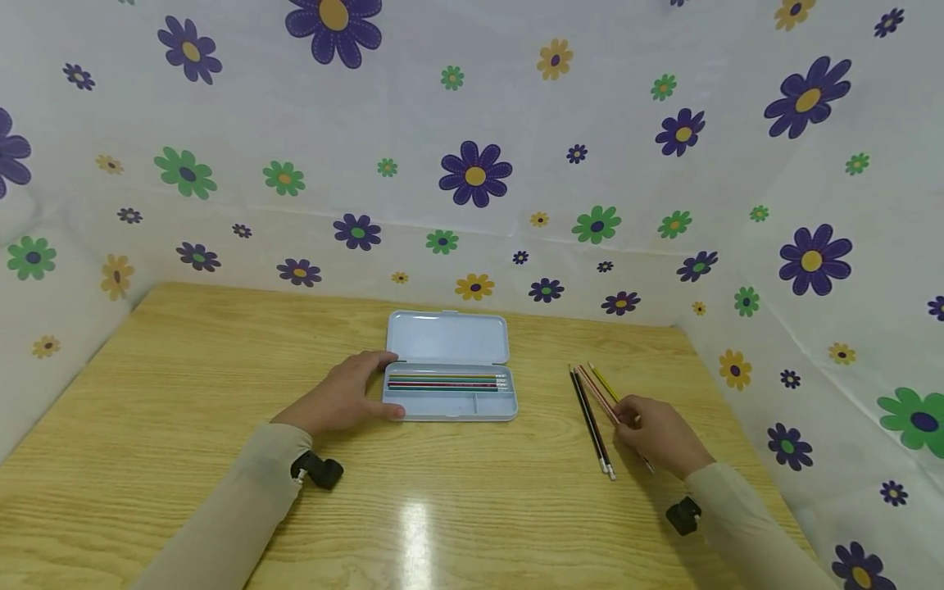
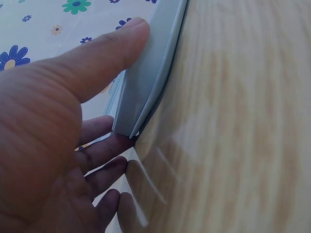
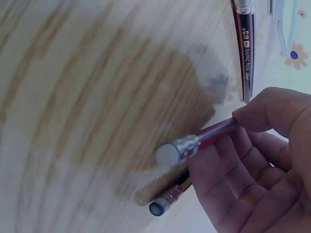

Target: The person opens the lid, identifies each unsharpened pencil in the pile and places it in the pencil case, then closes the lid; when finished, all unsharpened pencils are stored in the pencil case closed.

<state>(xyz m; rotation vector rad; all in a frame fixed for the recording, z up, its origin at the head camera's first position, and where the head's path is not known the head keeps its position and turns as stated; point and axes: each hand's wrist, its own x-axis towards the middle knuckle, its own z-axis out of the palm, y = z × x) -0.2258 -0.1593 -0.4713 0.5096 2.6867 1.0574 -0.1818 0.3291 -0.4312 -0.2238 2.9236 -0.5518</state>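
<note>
A pale blue pencil case [image 1: 448,338] lies open in the middle of the wooden table [image 1: 184,459], with several coloured pencils [image 1: 446,382] in its tray. My left hand [image 1: 347,393] rests against the case's left end, fingers straight, thumb on its edge [image 2: 146,82]. To the right lie loose pencils: two dark ones [image 1: 592,422] and lighter ones [image 1: 601,389] fanned beside them. My right hand [image 1: 659,434] pinches a red pencil [image 3: 209,133] with a metal ferrule and white eraser, lifted a little above the table. Another pencil's end [image 3: 163,201] lies under that hand.
White sheets printed with purple, green and yellow flowers [image 1: 475,174] wall the table at the back and both sides. A dark striped pencil [image 3: 244,43] lies just beyond my right hand. Bare wood stretches along the front and left of the table.
</note>
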